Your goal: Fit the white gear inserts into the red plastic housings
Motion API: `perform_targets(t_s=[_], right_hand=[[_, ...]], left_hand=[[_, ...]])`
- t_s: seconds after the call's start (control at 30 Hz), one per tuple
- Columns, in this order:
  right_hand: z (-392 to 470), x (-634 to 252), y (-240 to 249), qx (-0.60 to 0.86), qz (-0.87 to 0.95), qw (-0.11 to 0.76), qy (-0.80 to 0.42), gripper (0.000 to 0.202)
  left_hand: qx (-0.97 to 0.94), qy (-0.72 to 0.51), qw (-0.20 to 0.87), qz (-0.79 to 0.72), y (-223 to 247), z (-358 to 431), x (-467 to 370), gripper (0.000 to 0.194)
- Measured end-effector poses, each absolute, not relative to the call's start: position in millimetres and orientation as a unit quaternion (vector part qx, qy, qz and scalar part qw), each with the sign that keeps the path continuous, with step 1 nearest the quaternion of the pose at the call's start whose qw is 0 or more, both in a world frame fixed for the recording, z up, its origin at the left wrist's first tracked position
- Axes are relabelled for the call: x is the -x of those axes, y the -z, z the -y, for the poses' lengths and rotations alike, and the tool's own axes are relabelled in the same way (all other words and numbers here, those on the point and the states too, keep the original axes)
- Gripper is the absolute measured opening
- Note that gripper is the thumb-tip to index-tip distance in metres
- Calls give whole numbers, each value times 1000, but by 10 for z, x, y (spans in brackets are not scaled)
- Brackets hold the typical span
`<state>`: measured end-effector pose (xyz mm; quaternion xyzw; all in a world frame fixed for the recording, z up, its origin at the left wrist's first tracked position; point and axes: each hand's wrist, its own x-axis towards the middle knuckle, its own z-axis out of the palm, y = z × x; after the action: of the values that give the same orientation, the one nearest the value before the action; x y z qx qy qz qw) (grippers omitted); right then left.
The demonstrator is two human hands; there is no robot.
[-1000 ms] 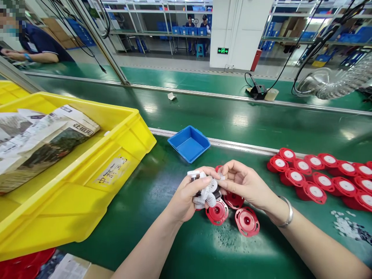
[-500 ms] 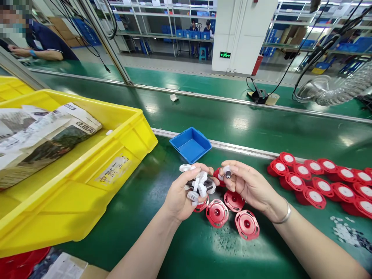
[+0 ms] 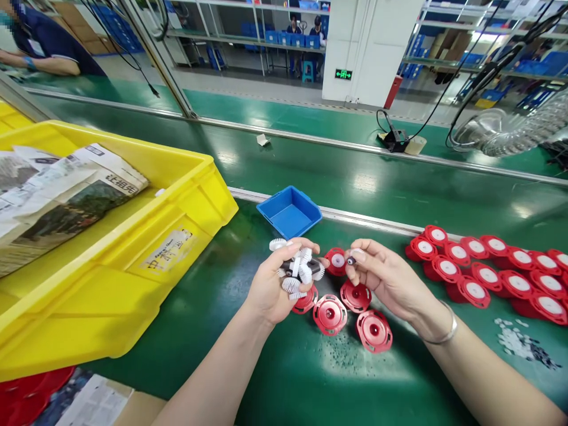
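Observation:
My left hand [image 3: 277, 284] is closed around several white gears [image 3: 304, 266] with dark shafts, which stick out between thumb and fingers. Pinched in the fingertips of my right hand [image 3: 381, 275] is one gear with a dark shaft [image 3: 351, 260]; the fingers partly cover its white part. Between and below the hands lie several red round housings, one of them [image 3: 330, 315] with a bare red face and a hole in its centre. Another red housing [image 3: 337, 261], with a white gear in it, sits between the two hands.
A blue tray [image 3: 290, 213] lies beyond my left hand. At the left stands a big yellow bin [image 3: 190, 236] with printed paper inside. Rows of red housings with white discs [image 3: 474, 290] and a scatter of small white and dark pieces [image 3: 517, 340] lie at the right.
The whole view has shifted slightly. My right hand has moved a little away from my left, with the gear still in its fingertips, uncovering more of the red housing between them.

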<state>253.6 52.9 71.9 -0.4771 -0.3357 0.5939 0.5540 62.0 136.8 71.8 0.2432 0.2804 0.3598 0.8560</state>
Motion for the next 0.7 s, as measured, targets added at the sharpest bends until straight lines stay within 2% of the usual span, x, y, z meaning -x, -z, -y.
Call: perform_targets(t_s=[0.1, 0.23, 0.3, 0.7], right_hand=[[-368, -2677, -632, 545, 484, 509, -458, 19], [-119, -2787, -495, 612, 631, 360, -312, 19], [-43, -2785, -459, 621, 666, 312, -271, 19], [-19, -2725, -421, 593, 731, 274, -195, 22]], left_hand=[[-253, -352, 849, -302, -704, -1356, -626, 19], [-260, -335, 847, -321, -704, -1321, -640, 19], [-264, -328, 846, -328, -708, -1308, -649, 20], [-317, -304, 831, -341, -693, -1329, -649, 26]])
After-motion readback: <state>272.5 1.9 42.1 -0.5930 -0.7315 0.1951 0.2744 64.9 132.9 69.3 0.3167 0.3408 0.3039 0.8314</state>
